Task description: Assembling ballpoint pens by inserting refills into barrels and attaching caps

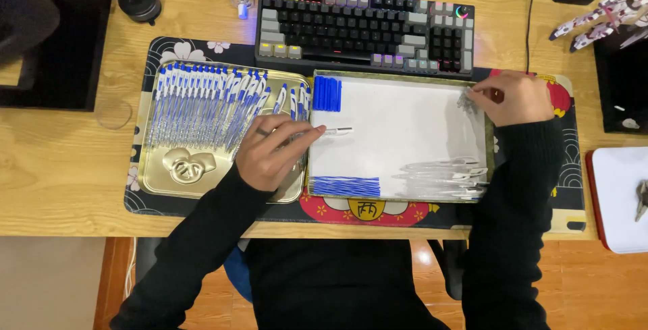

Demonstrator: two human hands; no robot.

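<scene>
Your left hand (273,151) rests over the right edge of the gold tin lid (182,175), fingers drawn together and pinching a clear pen barrel (335,131) whose tip pokes out over the white tray (398,121). The barrel lies nearly level, pointing right, just past the seam between lid and tray.

Your right hand (516,97) sits at the tray's upper right corner, fingers curled and closed down on a small heap of metal springs (466,100). You cannot tell from here whether a spring is actually caught between the fingertips.

Inside the tray, a block of blue caps (327,94) stands in the upper left corner, a row of blue ink refills (344,186) lies along the lower left edge, and a pile of clear barrels (442,176) lies at the lower right, well apart from your right hand.

The gold tin lid to the left holds a fanned row of finished blue-and-white pens (209,104), spread across its upper half; your left wrist covers its lower right corner.

Both containers sit on a dark patterned desk mat (567,181) on the wooden surface (61,168). A grey-and-black keyboard (364,26) lies just behind the tray, touching the mat's far edge. A white pad with a red border (617,202) lies at the far right of the surface.
</scene>
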